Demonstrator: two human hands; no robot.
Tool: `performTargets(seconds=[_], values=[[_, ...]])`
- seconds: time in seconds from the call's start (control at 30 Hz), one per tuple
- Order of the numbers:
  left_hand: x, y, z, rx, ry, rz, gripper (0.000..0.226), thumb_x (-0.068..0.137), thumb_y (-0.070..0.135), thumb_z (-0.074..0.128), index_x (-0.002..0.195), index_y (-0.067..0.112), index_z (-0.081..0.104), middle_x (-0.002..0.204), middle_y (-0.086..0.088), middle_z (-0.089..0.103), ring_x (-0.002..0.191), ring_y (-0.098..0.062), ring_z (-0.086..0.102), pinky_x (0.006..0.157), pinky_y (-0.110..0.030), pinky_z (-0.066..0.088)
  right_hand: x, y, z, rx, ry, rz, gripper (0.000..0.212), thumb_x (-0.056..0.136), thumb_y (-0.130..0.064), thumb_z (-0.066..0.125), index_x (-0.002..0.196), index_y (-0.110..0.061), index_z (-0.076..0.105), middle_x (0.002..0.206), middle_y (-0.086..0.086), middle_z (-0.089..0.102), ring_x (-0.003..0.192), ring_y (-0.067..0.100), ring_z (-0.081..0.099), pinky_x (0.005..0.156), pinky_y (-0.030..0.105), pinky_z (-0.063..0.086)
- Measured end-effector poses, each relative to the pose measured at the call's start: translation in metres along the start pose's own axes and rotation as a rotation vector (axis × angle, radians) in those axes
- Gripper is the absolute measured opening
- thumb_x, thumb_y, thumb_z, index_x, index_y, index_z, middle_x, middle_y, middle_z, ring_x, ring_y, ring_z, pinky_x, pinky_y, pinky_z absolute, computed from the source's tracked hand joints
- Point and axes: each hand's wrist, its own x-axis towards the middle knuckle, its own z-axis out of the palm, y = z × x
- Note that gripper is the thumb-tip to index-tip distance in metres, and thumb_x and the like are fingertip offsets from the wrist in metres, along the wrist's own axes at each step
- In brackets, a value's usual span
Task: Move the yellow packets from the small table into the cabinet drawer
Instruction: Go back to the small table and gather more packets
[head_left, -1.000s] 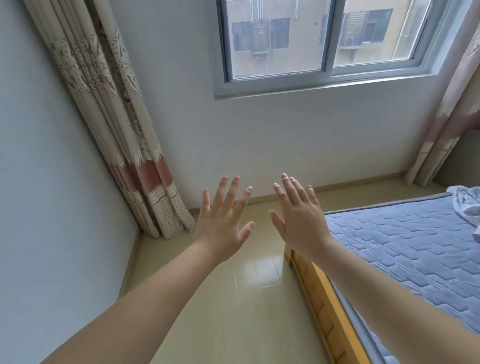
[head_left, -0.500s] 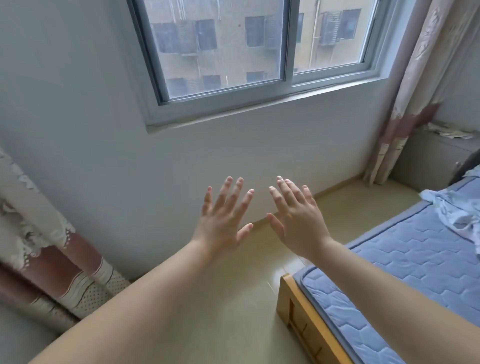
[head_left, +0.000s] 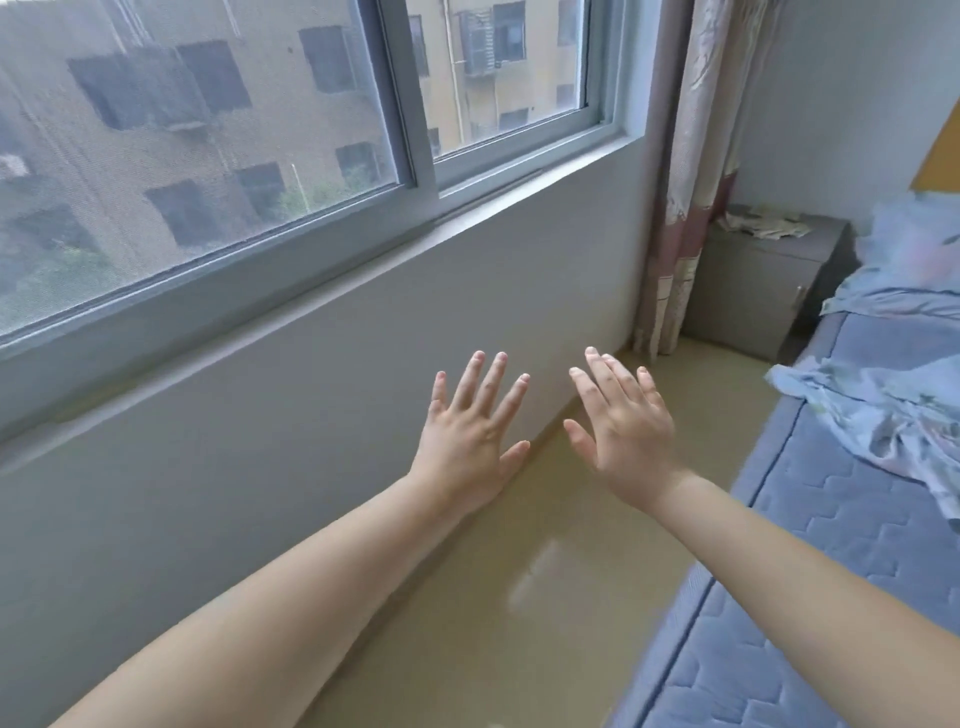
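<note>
Grey-framed window (head_left: 415, 171) at left. Mid-air below it, left grip (head_left: 467, 441) and right grip (head_left: 623, 436), both splayed apart, holding nothing. Pale packets (head_left: 763, 226), blurred, colour uncertain, lie atop grey cabinet (head_left: 753, 291) beside bed (head_left: 857, 545).

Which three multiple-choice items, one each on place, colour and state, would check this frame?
1. Where does the grey cabinet stand?
A) under the window's middle
B) in the far corner beside the curtain
C) on the windowsill
2. What colour is the mattress?
A) blue
B) red
C) green
3. How are the left hand and right hand?
A) gripping packets
B) fists
C) open, holding nothing
Answers: B, it stands by the curtain's foot; A, its quilted surface is blue; C, fingers straight and spread.
</note>
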Motion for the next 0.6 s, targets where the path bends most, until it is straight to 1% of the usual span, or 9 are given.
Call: performTargets(seconds=[0.13, 0.27, 0.3, 0.4, 0.43, 0.6], values=[[0.132, -0.024, 0.015, -0.008, 0.012, 0.131, 0.071, 0.096, 0.056, 0.029, 0.153, 0.029, -0.005, 0.160, 0.000, -0.014, 0.146, -0.021, -0.019, 0.116, -0.049, -0.008, 0.086, 0.055, 0.044, -0.064, -0.042, 0.099, 0.057, 0.089, -0.041, 0.036, 0.126, -0.003, 0.057, 0.138, 0.019, 0.050, 0.123, 0.033, 0.053, 0.098, 0.054, 0.041], [0.240, -0.032, 0.038, -0.035, 0.007, 0.206, 0.071, 0.096, 0.056, 0.027, 0.153, 0.029, -0.005, 0.160, 0.000, -0.015, 0.146, -0.022, -0.018, 0.116, -0.050, -0.006, 0.147, 0.114, 0.075, -0.087, -0.052, 0.199, 0.057, 0.089, -0.041, 0.036, 0.126, -0.003, 0.058, 0.137, 0.020, 0.050, 0.123, 0.034, 0.053, 0.097, 0.055, 0.041], [0.265, -0.032, 0.048, -0.043, 0.015, 0.236, 0.071, 0.096, 0.056, 0.029, 0.153, 0.028, -0.002, 0.161, -0.001, -0.011, 0.147, -0.023, -0.015, 0.116, -0.051, -0.004, 0.159, 0.130, 0.085, -0.100, -0.055, 0.220, 0.057, 0.089, -0.041, 0.036, 0.125, -0.002, 0.058, 0.137, 0.020, 0.051, 0.123, 0.034, 0.053, 0.097, 0.056, 0.042], [0.339, -0.027, 0.079, -0.087, 0.071, 0.309, 0.070, 0.092, 0.052, 0.041, 0.152, 0.023, 0.021, 0.160, -0.008, 0.014, 0.148, -0.030, 0.009, 0.113, -0.056, 0.015, 0.186, 0.183, 0.119, -0.139, -0.081, 0.279, 0.058, 0.088, -0.041, 0.036, 0.124, -0.002, 0.058, 0.135, 0.021, 0.052, 0.121, 0.035, 0.054, 0.095, 0.056, 0.043], [0.367, -0.024, 0.091, -0.097, 0.072, 0.329, 0.070, 0.091, 0.051, 0.044, 0.151, 0.022, 0.024, 0.159, -0.009, 0.018, 0.147, -0.031, 0.013, 0.112, -0.057, 0.018, 0.197, 0.202, 0.132, -0.154, -0.092, 0.297, 0.058, 0.089, -0.041, 0.035, 0.124, -0.001, 0.058, 0.135, 0.021, 0.052, 0.120, 0.036, 0.054, 0.095, 0.056, 0.043], [0.535, 0.001, 0.132, -0.117, 0.081, 0.437, 0.070, 0.093, 0.051, 0.041, 0.153, 0.022, 0.019, 0.160, -0.007, 0.011, 0.148, -0.030, 0.005, 0.114, -0.056, 0.010, 0.270, 0.311, 0.199, -0.216, -0.156, 0.408, 0.059, 0.090, -0.042, 0.033, 0.127, -0.003, 0.057, 0.138, 0.020, 0.049, 0.122, 0.035, 0.052, 0.097, 0.056, 0.042]])
